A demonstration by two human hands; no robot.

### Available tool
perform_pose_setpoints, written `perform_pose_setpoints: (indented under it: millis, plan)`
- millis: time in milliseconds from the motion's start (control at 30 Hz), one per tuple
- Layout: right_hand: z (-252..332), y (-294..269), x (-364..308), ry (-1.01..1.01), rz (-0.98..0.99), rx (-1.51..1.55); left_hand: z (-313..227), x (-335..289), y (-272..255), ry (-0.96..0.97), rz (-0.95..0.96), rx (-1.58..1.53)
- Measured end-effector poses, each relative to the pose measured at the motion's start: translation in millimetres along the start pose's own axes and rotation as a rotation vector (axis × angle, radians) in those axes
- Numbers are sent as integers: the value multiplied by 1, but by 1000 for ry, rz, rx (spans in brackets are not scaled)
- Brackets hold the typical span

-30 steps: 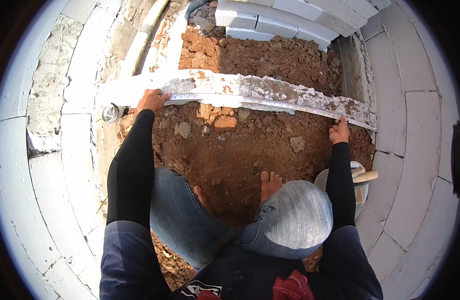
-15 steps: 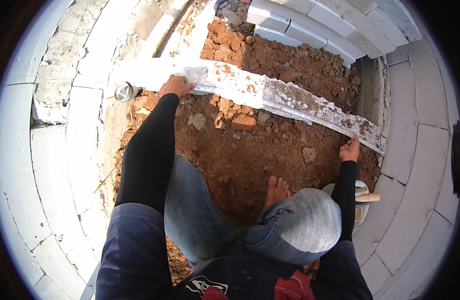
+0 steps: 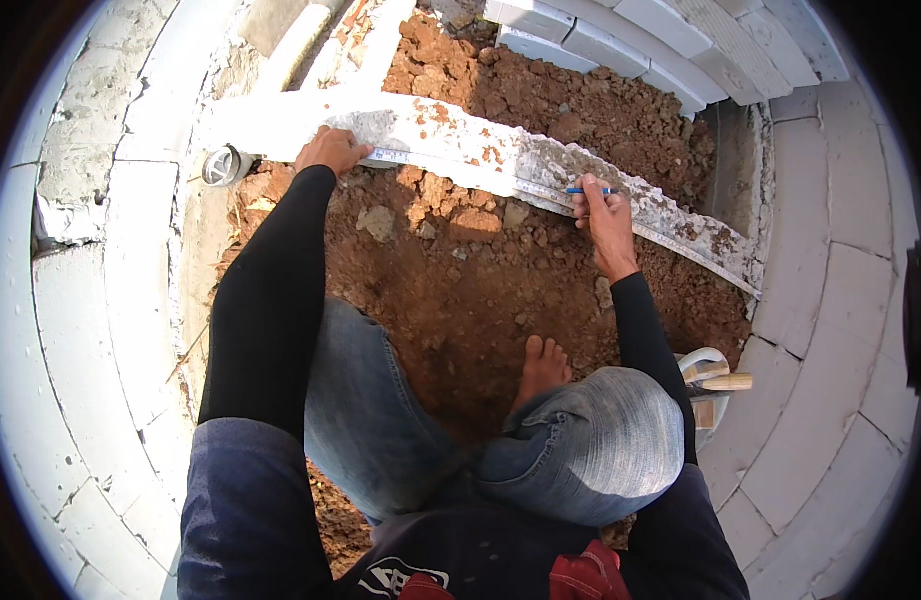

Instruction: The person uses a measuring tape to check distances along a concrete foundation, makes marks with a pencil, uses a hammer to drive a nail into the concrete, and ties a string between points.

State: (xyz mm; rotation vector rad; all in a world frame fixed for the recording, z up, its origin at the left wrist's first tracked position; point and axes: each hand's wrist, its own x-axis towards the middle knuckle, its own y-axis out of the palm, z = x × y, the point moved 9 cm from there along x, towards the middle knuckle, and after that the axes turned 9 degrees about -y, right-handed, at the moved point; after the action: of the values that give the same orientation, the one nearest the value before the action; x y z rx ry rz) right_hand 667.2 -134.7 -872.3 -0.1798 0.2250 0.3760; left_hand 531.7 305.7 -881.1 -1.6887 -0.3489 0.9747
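A measuring tape (image 3: 451, 172) lies stretched along the near edge of a rough concrete beam (image 3: 571, 170), running to the block wall on the right. My left hand (image 3: 331, 152) is closed on the tape's left end; whatever sits under the palm is hidden. Midway along the beam, my right hand (image 3: 608, 230) pinches a slim blue pencil (image 3: 591, 190), pointing left just over the tape. I cannot tell whether its tip touches the concrete.
Block walls (image 3: 831, 250) rise on both sides. Stacked white blocks (image 3: 606, 50) stand at the far right. A grey pipe end (image 3: 224, 167) is left of my left hand. By my right knee, a pale bucket (image 3: 709, 360) holds wooden-handled tools (image 3: 728, 382). Loose reddish soil (image 3: 431, 290) surrounds my bare foot.
My right hand has left the tape's right part and moved left along the beam, now with the blue pencil showing in its fingers. My left hand remains on the tape's left end.
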Motion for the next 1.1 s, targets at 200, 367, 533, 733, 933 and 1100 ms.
perform_pose_setpoints:
  millis: [200, 367, 533, 733, 933, 1100]
  plan:
    - [10, 76, 44, -150, 283, -359, 2, 8, 4, 52, -18, 51]
    - [10, 109, 51, -128, 358, -177, 2, 9, 7, 54, 10, 46]
    - [15, 129, 48, -165, 440, -250, 9, 8, 6, 18, 23, 71]
    - [-3, 125, 62, -250, 478, -373, 6, 12, 10, -2, 48, 32]
    - [-17, 125, 65, -180, 476, -171, -1, 10, 6, 7, 54, 55]
    - [-18, 126, 63, -106, 475, -220, 4, 13, 9, 10, 49, 67]
